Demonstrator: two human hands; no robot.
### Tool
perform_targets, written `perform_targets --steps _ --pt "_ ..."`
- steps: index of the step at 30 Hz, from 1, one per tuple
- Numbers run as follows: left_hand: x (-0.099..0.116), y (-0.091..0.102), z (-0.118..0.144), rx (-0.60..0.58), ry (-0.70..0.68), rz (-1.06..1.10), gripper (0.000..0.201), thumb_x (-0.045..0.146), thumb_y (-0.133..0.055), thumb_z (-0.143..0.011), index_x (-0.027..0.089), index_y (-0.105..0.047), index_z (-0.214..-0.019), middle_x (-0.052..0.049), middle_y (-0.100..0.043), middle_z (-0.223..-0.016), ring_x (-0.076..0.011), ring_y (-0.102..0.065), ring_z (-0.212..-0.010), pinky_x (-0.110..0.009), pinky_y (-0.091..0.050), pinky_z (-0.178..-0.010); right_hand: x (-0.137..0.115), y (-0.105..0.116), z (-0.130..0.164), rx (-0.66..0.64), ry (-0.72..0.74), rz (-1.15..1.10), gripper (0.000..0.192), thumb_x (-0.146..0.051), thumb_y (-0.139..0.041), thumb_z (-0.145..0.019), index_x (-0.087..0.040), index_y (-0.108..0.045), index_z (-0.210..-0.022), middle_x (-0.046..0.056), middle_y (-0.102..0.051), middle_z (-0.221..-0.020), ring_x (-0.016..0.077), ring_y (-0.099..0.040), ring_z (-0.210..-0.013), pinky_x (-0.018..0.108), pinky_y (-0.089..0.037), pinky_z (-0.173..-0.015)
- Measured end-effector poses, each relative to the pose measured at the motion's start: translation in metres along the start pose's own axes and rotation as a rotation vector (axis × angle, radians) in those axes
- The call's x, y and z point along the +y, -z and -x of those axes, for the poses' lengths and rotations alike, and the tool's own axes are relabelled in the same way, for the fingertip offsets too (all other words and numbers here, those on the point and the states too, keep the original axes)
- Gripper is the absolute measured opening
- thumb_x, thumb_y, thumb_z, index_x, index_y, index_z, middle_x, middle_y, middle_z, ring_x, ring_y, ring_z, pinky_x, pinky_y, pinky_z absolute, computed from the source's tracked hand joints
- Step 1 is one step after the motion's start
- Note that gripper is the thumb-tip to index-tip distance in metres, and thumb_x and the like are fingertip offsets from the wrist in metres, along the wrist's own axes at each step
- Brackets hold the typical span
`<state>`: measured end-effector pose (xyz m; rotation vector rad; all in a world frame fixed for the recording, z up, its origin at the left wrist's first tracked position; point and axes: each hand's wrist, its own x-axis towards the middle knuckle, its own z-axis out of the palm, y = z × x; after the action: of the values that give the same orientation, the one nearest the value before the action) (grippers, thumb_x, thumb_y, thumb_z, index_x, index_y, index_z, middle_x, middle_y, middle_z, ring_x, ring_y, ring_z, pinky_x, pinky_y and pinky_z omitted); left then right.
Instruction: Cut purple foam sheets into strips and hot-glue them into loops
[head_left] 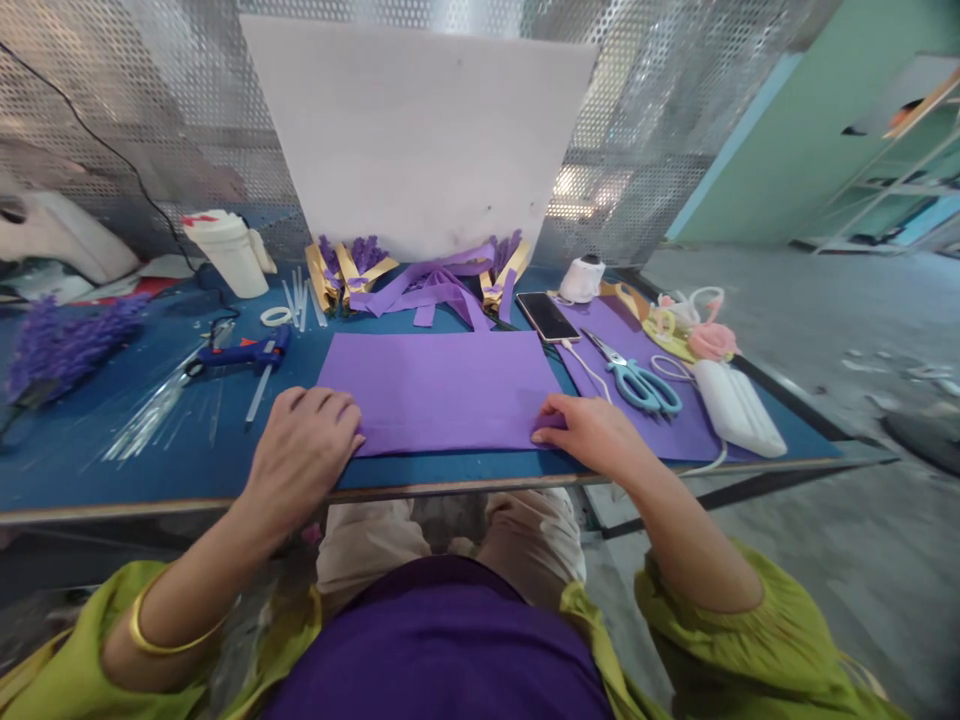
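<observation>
A purple sheet of paper (pixel 442 390) lies before me at the front of the blue table, its near edge looking folded. At its near left corner, my left hand (pixel 304 435) rests with fingers curled and closed on the paper; the fingertips are partly hidden. My right hand (pixel 589 430) pinches the near right corner between thumb and fingers. Just beyond the sheet lie purple ribbon strips (pixel 435 285). Close to my right hand are blue-handled scissors (pixel 641 385) on another purple sheet (pixel 600 330).
On the left are a blue glue gun (pixel 240 352), clear glue sticks (pixel 161 400), purple flowers (pixel 67 345) and a white lidded cup (pixel 229 255). A phone (pixel 547 318) with a cable, a white power strip (pixel 739 408) and a pink flower (pixel 711 342) lie right. A white board (pixel 427 130) stands behind.
</observation>
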<state>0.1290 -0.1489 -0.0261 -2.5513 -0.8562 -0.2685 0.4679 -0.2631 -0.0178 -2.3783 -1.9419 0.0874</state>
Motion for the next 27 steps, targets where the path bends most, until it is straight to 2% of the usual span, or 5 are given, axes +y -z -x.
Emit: perform_targets --steps 5,9,16,22,27 --pt "0.027 -0.009 -0.003 0.086 -0.335 0.100 0.054 -0.004 -0.037 -0.091 0.017 -0.054 -0.138 -0.007 -0.063 -0.138 -0.0221 -0.059 -0.110 -0.036 -0.046 -0.091 -0.001 0.002 -0.003 -0.026 -0.010 0.027 0.023 -0.037 -0.071 -0.083 -0.022 -0.072 -0.101 0.003 -0.077 -0.085 0.0220 -0.070 -0.081 0.028 -0.036 -0.062" --pt "0.041 -0.014 -0.020 0.004 -0.515 0.255 0.050 0.004 -0.040 -0.094 0.013 -0.051 -0.142 -0.005 -0.056 -0.148 -0.0191 -0.060 -0.098 -0.033 -0.048 -0.086 -0.002 0.006 -0.006 -0.055 -0.018 0.023 0.025 -0.038 -0.072 -0.082 -0.022 -0.072 -0.101 0.003 -0.077 -0.088 0.0221 -0.070 -0.084 0.027 -0.036 -0.063" --pt "0.073 -0.012 -0.052 -0.042 -0.547 0.327 0.065 0.056 -0.035 -0.101 0.019 -0.038 -0.154 -0.006 -0.039 -0.160 -0.0229 -0.062 -0.089 -0.040 -0.050 -0.074 -0.003 0.008 -0.007 -0.079 -0.044 -0.002 0.026 -0.039 -0.073 -0.081 -0.022 -0.071 -0.101 0.004 -0.077 -0.095 0.0232 -0.070 -0.091 0.028 -0.038 -0.067" --pt "0.077 -0.019 -0.058 -0.054 -0.543 0.332 0.077 0.072 -0.026 -0.095 0.025 -0.034 -0.156 -0.010 -0.037 -0.161 -0.0215 -0.064 -0.080 -0.039 -0.049 -0.069 0.006 -0.004 0.007 0.029 -0.198 0.024 0.037 -0.050 -0.075 -0.080 -0.021 -0.070 -0.102 0.006 -0.077 -0.094 0.0249 -0.070 -0.090 0.029 -0.040 -0.070" --pt "0.076 -0.016 -0.057 -0.040 -0.549 0.346 0.078 0.072 -0.029 -0.095 0.025 -0.034 -0.156 -0.012 -0.037 -0.160 -0.0219 -0.065 -0.082 -0.038 -0.049 -0.070 0.008 -0.012 0.032 0.212 -0.286 0.108 0.039 -0.040 -0.070 -0.088 -0.013 -0.061 -0.115 0.008 -0.075 -0.080 0.0267 -0.071 -0.087 0.037 -0.040 -0.085"
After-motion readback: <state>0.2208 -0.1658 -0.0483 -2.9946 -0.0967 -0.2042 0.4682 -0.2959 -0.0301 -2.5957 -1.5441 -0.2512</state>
